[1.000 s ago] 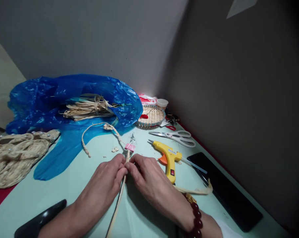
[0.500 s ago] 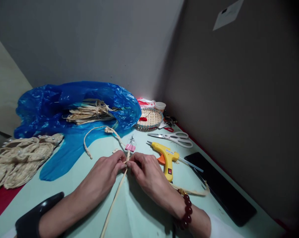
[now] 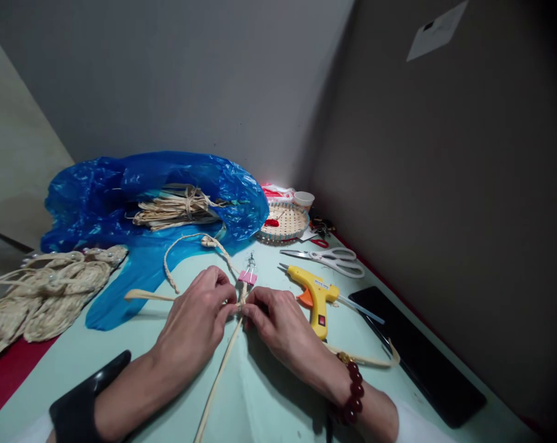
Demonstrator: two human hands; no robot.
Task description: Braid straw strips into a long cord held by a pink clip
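Just below the pink clip point(image 3: 247, 278), the left hand point(image 3: 197, 317) and right hand point(image 3: 278, 320) pinch the braid point(image 3: 244, 291) at its lower end, nearly meeting. Good work here likely means laying each strand flat and pulling evenly against the clip. Both hands hide the crossing itself; the near strand point(image 3: 217, 376) leaves view below, and the right strand's point(image 3: 373, 362) path behind the right hand is unclear.

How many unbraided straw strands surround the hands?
3: left strand beyond the left hand; middle strand toward the bottom edge; right strand past the right hand. Others may be hidden.
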